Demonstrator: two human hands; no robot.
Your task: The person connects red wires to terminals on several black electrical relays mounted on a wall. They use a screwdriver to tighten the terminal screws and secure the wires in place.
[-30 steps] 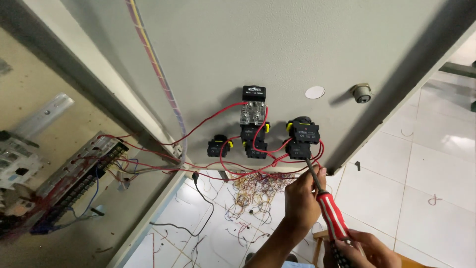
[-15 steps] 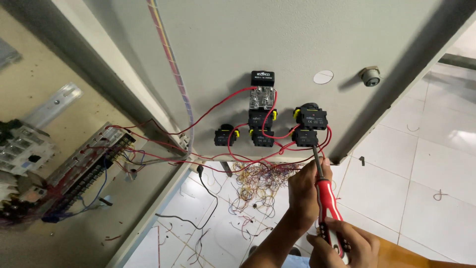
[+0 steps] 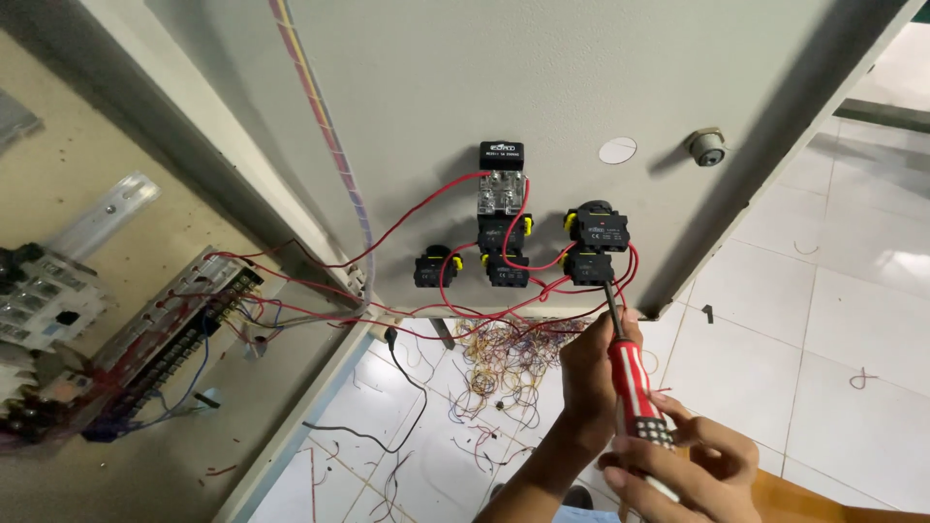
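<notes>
Fingers of the right hand [image 3: 693,470] wrap the red screwdriver [image 3: 632,387]; the left hand [image 3: 596,363] pinches its shaft. Keep the tip straight in the black contact block [image 3: 591,263] and turn slowly.

Small white-printed black label [image 3: 501,151] atop the clear relay [image 3: 502,191] on the door.

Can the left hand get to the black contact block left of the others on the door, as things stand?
Probably yes. The left hand steadies the screwdriver just below the right-hand block; the leftmost block sits on the same door panel, with only loose red wires across the way, nothing solid.
</notes>
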